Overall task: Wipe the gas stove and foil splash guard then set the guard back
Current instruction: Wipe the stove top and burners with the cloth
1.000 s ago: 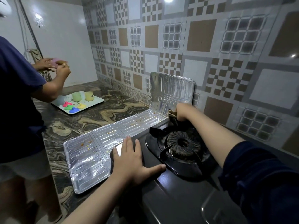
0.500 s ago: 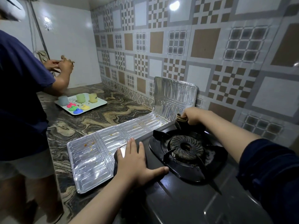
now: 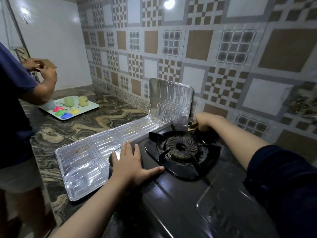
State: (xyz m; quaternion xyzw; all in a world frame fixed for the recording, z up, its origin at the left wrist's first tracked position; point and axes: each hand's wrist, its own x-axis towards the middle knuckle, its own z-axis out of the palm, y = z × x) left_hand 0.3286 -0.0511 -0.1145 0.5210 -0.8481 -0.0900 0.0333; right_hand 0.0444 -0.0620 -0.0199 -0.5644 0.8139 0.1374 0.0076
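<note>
Left hand (image 3: 130,166) lies flat on the near left corner of the black stove (image 3: 180,194), fingers straight and spread, thumb stretched toward the burner (image 3: 181,148). Right hand (image 3: 206,121) is at the stove's far edge, beyond the burner, fingers bunched around a brownish cloth (image 3: 192,127) pressed down there. The foil guard (image 3: 109,148) lies along the stove's left side on the marbled counter (image 3: 103,117), its long axis running from the near edge back toward the tiled wall (image 3: 223,57); its far panel stands upright against that wall, behind the stove's back left corner. Orange specks dot the flat panels. Left of the stove, well apart, another person (image 3: 15,100) stands over a white tray (image 3: 89,109) of coloured shapes.
</note>
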